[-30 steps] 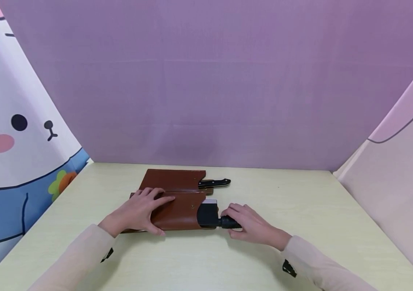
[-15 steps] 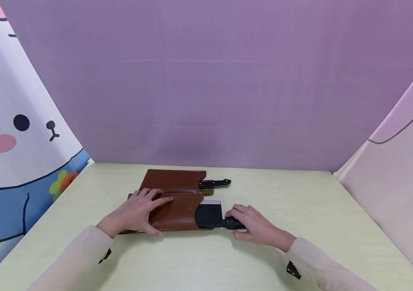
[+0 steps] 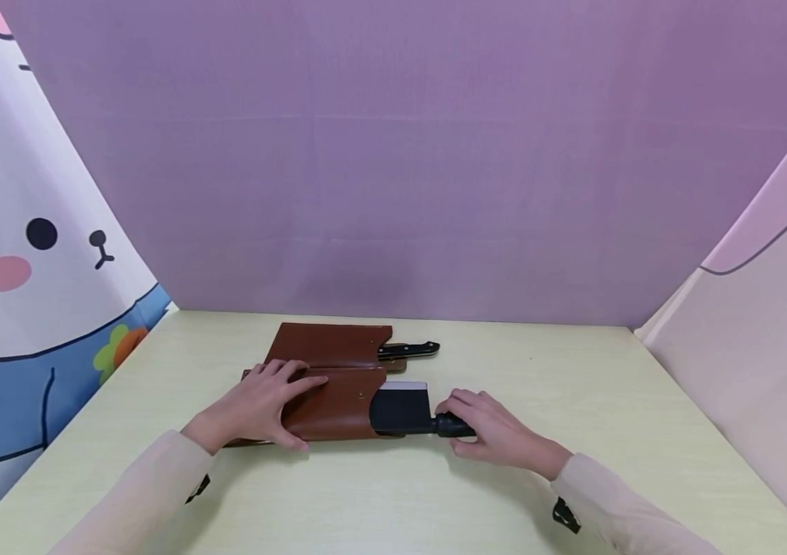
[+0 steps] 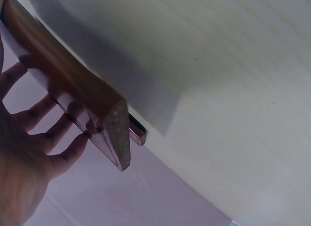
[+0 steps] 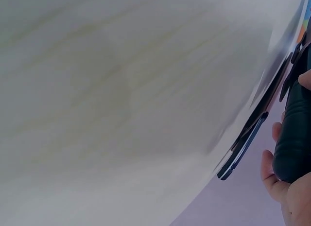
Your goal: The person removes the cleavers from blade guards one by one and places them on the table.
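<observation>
A brown leather knife case [image 3: 341, 405] lies on the table in the head view, with two pockets side by side. My left hand [image 3: 254, 405] grips the nearer pocket, thumb at its near edge and fingers over its top. The left wrist view shows those fingers bent against the leather [image 4: 73, 85]. A cleaver [image 3: 401, 410] with a black blade and silver edge sticks partly out of the pocket's right opening; the rest of the blade is hidden inside. My right hand [image 3: 497, 433] holds the cleaver's black handle [image 5: 291, 138].
In the farther pocket sits another knife [image 3: 410, 350], its riveted black handle pointing right. The pale wooden table [image 3: 573, 385] extends in front and to the right. A purple backdrop [image 3: 393, 154] rises behind, with a cartoon-printed cloth [image 3: 18, 308] at the left.
My right hand has moved rightward with the cleaver, so more of its blade shows outside the pocket. The left hand and nearer pocket have shifted slightly left.
</observation>
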